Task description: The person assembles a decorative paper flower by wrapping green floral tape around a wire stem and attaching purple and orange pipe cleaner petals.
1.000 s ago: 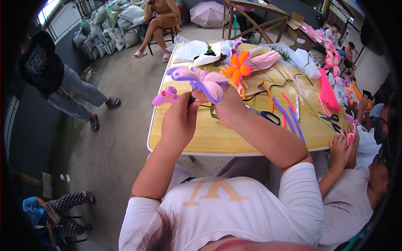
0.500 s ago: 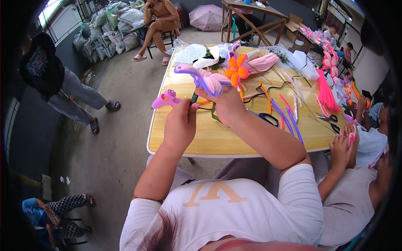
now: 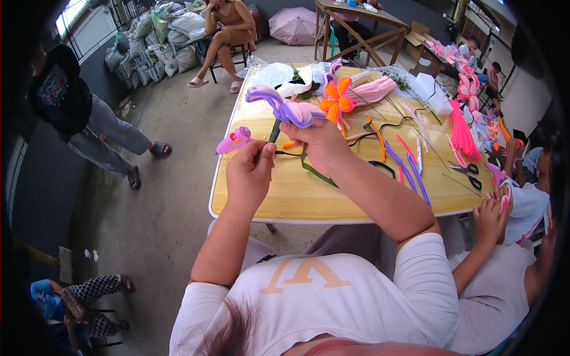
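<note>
Above the table's near left part I hold up a purple and pink fuzzy-stem flower (image 3: 297,113) with a dark green wrapped stem (image 3: 275,132). My left hand (image 3: 249,169) pinches the stem low down, thumb against forefinger. Just under the petals, my right hand (image 3: 320,145) is closed around the flower's base. A green strip of tape (image 3: 316,173) hangs from beside the right hand toward the tabletop. Left of the flower lies a pink glue gun (image 3: 234,140). Black-handled scissors (image 3: 383,169) are partly hidden behind my right forearm.
On the wooden table (image 3: 285,204) lie an orange flower (image 3: 336,99), purple fuzzy stems (image 3: 418,178), a marker (image 3: 419,153), a pink bundle (image 3: 463,133) and more scissors (image 3: 467,170). A co-worker's hands (image 3: 493,216) work at the right. Another person (image 3: 89,113) stands at the left.
My left hand has shifted slightly down and left along the stem, showing more of its green wrap. The flower has tilted a little, and the green strip hangs more in view.
</note>
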### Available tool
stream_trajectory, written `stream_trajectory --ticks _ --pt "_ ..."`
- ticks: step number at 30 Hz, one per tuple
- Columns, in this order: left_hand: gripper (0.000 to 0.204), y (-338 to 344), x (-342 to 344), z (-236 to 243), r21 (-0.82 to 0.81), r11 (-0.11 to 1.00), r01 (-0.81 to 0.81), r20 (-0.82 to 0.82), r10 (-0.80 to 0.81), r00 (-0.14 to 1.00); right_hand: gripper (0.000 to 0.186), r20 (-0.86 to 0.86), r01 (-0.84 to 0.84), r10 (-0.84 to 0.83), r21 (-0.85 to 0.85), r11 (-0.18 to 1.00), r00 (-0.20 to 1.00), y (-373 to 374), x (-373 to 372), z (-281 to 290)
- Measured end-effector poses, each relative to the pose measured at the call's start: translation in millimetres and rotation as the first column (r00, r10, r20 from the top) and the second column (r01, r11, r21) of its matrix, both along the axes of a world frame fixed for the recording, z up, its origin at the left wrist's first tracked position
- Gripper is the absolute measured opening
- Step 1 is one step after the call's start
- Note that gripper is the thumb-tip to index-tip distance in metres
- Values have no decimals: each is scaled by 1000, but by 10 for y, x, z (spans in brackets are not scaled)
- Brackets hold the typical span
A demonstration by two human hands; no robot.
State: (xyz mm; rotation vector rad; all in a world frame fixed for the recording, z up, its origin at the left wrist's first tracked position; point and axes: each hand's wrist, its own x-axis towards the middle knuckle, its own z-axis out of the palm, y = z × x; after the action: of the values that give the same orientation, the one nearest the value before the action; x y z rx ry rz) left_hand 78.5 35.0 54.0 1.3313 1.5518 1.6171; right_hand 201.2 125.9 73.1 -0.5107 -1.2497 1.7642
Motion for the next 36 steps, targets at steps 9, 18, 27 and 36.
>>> stream_trajectory --ticks 9,18,27,36 --pt "18 41 -37 -113 127 986 -104 -18 107 994 23 69 -56 53 37 998 996 69 26 -96" --pt "20 45 -20 -59 116 990 -83 95 73 993 20 57 -29 29 0 1000 998 -10 31 7" --pt "21 12 -14 8 79 997 17 295 -40 955 19 39 -47 47 9 999 998 12 45 5" --pt "21 -40 -32 53 83 989 124 492 -149 858 21 55 -83 80 44 996 995 23 61 3"
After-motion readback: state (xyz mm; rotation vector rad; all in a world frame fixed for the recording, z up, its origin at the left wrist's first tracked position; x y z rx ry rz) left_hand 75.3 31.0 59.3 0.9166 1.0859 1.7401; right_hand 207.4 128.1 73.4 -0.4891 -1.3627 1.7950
